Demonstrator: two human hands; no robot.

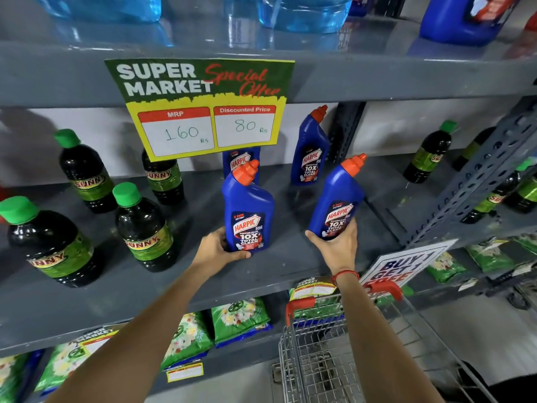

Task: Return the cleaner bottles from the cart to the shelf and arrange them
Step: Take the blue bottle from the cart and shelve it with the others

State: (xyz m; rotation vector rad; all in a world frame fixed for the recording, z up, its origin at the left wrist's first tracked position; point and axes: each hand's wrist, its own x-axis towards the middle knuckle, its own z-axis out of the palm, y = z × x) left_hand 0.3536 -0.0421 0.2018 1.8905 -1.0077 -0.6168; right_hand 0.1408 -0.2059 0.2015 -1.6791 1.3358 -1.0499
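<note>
My left hand grips the base of a blue Harpic cleaner bottle with a red cap, standing upright on the grey shelf. My right hand holds a second blue Harpic bottle from below, tilted right, its base just above the shelf. Two more Harpic bottles stand further back: one upright near the wall, another half hidden behind the price sign. The wire cart with red handle sits below my right arm.
Dark Sunny bottles with green caps stand on the shelf's left, more on the neighbouring shelf at right. A yellow price sign hangs from the upper shelf. A slotted metal upright divides the bays. Green packets fill the lower shelf.
</note>
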